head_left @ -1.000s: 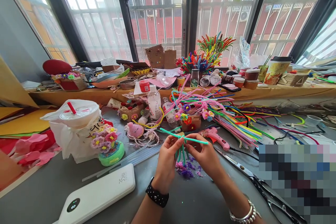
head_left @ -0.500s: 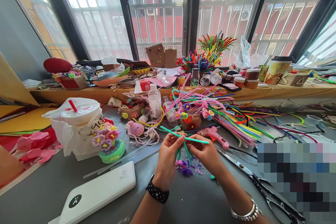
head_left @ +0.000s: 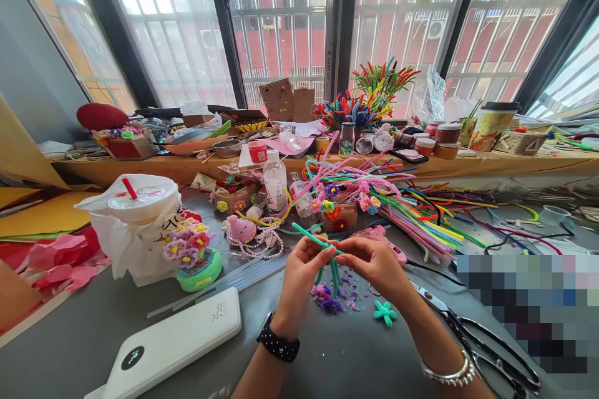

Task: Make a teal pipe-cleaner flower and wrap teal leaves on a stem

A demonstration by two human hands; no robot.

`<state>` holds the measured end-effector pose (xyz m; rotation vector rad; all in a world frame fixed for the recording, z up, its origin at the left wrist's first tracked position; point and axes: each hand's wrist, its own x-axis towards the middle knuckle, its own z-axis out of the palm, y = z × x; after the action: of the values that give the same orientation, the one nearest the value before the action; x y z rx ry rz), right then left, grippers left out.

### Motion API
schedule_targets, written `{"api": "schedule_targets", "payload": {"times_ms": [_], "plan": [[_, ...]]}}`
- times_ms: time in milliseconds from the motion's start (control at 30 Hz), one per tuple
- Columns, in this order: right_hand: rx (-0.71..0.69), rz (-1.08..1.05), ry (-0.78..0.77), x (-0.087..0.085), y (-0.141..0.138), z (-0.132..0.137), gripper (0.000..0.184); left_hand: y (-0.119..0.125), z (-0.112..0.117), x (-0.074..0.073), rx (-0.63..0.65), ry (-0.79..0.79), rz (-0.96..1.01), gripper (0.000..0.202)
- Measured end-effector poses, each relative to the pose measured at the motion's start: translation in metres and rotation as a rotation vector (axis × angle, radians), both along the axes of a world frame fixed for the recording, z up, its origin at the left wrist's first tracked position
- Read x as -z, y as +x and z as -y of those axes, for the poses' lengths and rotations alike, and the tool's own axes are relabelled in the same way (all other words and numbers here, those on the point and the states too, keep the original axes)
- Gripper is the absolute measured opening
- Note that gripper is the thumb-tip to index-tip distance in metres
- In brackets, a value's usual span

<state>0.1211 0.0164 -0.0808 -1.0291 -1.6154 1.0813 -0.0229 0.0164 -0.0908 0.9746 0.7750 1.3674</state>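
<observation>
Both my hands meet over the grey table and pinch a teal pipe cleaner point(head_left: 311, 237) that is bent into loops hanging down between them. My left hand point(head_left: 299, 280), with a black watch at the wrist, grips it from the left. My right hand point(head_left: 374, 265), with a silver bracelet, grips it from the right. One free end of the pipe cleaner sticks up to the left. Purple scraps point(head_left: 330, 299) lie under my hands, and a small teal flower point(head_left: 384, 312) rests just below my right hand.
A pink glue gun point(head_left: 388, 246) and a heap of coloured pipe cleaners point(head_left: 412, 212) lie behind my hands. Black scissors point(head_left: 486, 343) are at the right, a white power bank point(head_left: 173, 343) at the left front, and a bagged drink cup point(head_left: 138, 224) beside a green flower pot point(head_left: 194, 259).
My right hand moved a little to the right and up, uncovering the small teal flower on the table. The long straight end of the pipe cleaner on the right is no longer sticking out.
</observation>
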Motion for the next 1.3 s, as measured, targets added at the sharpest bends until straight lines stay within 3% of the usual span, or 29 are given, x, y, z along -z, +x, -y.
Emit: {"api": "schedule_targets", "payload": {"times_ms": [267,567,733,933,1300], "plan": [[0.07,-0.023,-0.011,0.0062,-0.0059,-0.0006,0.022,-0.0012,-0.0018,0.0004,0.05,0.002,-0.062,0.018],[0.1,-0.016,0.017,0.007,-0.0057,0.0003,0.021,-0.0055,-0.0027,-0.0025,0.195,-0.018,-0.225,0.032],[0.157,0.119,0.142,0.0057,-0.0084,0.003,0.016,-0.0053,-0.0019,-0.0022,0.196,0.014,-0.287,0.034],[0.222,0.295,0.279,0.0022,-0.0089,0.0052,0.014,-0.0052,-0.0017,-0.0033,0.19,-0.09,-0.209,0.03],[0.374,0.688,0.559,0.0107,-0.0115,0.0023,0.017,-0.0037,-0.0013,-0.0019,0.114,-0.1,-0.155,0.019]]}}
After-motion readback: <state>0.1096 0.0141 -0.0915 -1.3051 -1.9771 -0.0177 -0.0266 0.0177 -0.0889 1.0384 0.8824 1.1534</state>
